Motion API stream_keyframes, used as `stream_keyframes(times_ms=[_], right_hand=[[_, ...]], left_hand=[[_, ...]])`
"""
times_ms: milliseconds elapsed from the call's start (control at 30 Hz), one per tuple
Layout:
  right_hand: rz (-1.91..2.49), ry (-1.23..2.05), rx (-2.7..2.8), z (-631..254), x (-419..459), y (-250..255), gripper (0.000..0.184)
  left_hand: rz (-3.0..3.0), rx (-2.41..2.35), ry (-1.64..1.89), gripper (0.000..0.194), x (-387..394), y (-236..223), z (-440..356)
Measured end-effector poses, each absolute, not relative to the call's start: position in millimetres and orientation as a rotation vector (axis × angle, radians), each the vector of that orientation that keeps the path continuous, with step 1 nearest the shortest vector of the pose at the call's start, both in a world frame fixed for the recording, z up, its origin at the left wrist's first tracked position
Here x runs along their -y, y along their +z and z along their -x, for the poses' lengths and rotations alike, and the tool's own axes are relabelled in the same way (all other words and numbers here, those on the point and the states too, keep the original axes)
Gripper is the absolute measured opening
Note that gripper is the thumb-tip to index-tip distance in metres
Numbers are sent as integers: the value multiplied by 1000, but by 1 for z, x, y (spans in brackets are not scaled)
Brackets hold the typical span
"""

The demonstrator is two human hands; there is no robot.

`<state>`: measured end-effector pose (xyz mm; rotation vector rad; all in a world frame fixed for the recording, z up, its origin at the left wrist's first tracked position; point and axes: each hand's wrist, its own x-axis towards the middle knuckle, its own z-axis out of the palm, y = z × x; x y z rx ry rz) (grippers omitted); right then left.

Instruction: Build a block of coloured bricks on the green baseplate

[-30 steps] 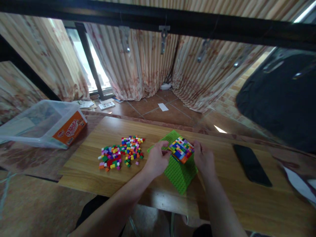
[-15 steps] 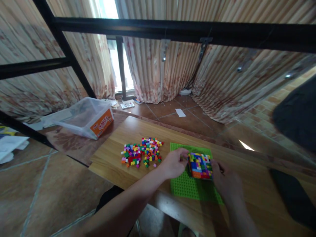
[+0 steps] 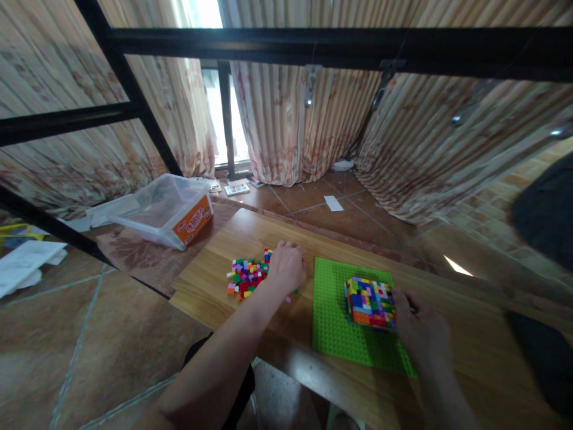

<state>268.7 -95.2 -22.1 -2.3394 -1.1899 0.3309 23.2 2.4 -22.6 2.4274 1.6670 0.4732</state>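
Observation:
A block built of many-coloured toy bricks [image 3: 370, 301] rests over the green studded baseplate [image 3: 329, 334], slightly tilted. My right hand [image 3: 421, 322] grips its right side, thumb and fingers closed at the edge. Left of the plate, my left hand [image 3: 286, 269] reaches over a pile of loose small bricks [image 3: 248, 275] and covers the pile's right part. Its fingers curl downward, and whatever they pinch, if anything, is hidden beneath the hand.
The wooden table [image 3: 242, 230] carries a dark flat object [image 3: 539, 352] at the right. On the floor at the left stands a clear plastic bin [image 3: 152, 218] with an orange label. A black metal frame [image 3: 268, 45] crosses in front of the curtains.
My left hand has left the brick block and moved left over the loose pile. My right hand keeps its hold on the block. The whole view has shifted slightly.

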Motion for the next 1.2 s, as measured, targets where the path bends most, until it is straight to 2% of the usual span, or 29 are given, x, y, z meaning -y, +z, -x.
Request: stream_keyframes(times_ms=[167,367,667,1200], right_hand=[[2394,355,1196,-270,94,-21,56],[2345,309,1228,-272,95,-25,54],[2217,268,1220,-266,94,-27,51],[2119,288,1222,-263,94,-28,49]], left_hand=[[-2449,-1724,408,19,-1,-30,-28],[-2404,-1698,526,16,2,-26,-29],[-1990,-1287,757,14,7,-20,-44],[-1929,-1127,791,13,25,-20,-69]])
